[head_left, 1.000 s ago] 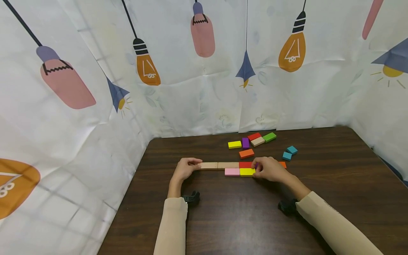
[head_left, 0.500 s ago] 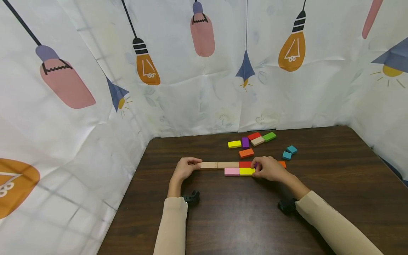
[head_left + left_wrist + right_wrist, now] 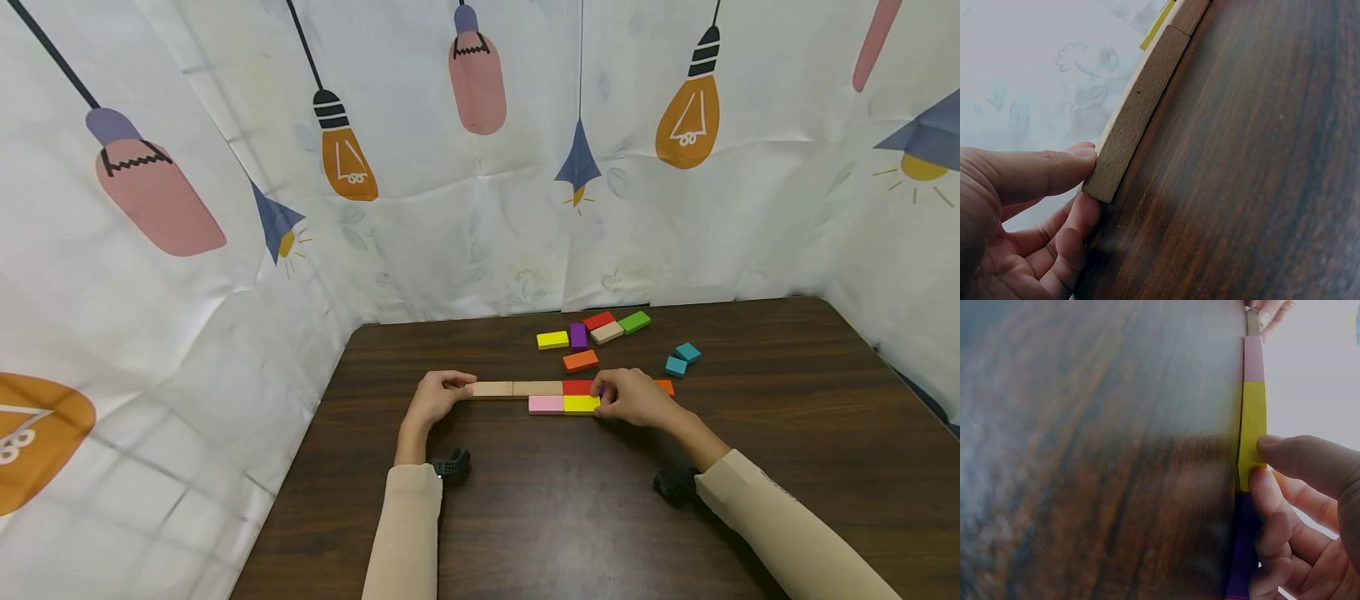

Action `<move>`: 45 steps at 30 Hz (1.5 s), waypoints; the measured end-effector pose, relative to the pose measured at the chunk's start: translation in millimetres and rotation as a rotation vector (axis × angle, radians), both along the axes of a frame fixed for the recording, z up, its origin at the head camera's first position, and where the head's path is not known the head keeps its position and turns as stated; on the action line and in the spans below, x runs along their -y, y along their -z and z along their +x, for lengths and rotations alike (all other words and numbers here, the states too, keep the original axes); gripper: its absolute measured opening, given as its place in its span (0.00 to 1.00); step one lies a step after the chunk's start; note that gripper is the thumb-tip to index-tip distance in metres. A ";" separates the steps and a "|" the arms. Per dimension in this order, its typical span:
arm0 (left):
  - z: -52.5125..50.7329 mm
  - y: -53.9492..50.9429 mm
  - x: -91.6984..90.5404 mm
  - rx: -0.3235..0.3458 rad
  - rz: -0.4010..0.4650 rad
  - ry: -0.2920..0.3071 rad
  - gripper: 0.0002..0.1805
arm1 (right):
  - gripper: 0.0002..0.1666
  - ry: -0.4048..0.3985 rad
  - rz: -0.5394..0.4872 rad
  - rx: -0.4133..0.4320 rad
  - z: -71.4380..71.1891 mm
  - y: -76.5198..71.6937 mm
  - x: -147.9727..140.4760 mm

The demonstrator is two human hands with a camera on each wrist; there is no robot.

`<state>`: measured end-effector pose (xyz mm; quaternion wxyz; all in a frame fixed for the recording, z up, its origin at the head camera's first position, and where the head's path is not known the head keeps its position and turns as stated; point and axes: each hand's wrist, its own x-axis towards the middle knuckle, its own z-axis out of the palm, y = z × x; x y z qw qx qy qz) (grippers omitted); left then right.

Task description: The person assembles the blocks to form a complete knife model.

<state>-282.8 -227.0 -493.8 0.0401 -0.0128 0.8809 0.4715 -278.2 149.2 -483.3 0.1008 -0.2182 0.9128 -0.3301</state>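
Observation:
Two rows of flat blocks lie against each other on the dark table. The back row runs from two plain wooden blocks (image 3: 491, 390) to a red block (image 3: 577, 387), a purple block (image 3: 1242, 544) mostly behind my right hand, and an orange block (image 3: 666, 387). In front sit a pink block (image 3: 546, 405) and a yellow block (image 3: 581, 405). My left hand (image 3: 437, 398) pinches the free left end of the outer wooden block with thumb and fingers. At the yellow block's right end, my right hand (image 3: 637, 398) grips it, thumb on its face.
Behind the rows lie loose blocks: yellow (image 3: 552, 340), purple (image 3: 577, 337), red (image 3: 598, 320), plain wood (image 3: 607, 332), green (image 3: 634, 322) and orange (image 3: 581, 361). Two small blue blocks (image 3: 676, 367) are farther right. A printed curtain (image 3: 480, 233) borders the table's back.

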 end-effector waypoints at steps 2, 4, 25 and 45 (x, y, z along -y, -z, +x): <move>0.1 -0.1 -0.1 0.003 0.002 0.000 0.10 | 0.13 0.001 -0.001 0.000 -0.1 0.1 -0.2; 0.0 -0.2 -0.2 0.004 0.001 0.000 0.10 | 0.14 -0.002 -0.001 0.002 -0.1 0.0 -0.5; 0.4 -1.9 0.5 0.010 -0.009 -0.013 0.10 | 0.17 -0.017 -0.163 -0.019 -39.0 -13.7 -19.3; 1.0 -1.2 -0.1 0.014 0.008 0.007 0.10 | 0.22 0.009 -0.125 0.069 -78.5 7.8 -26.1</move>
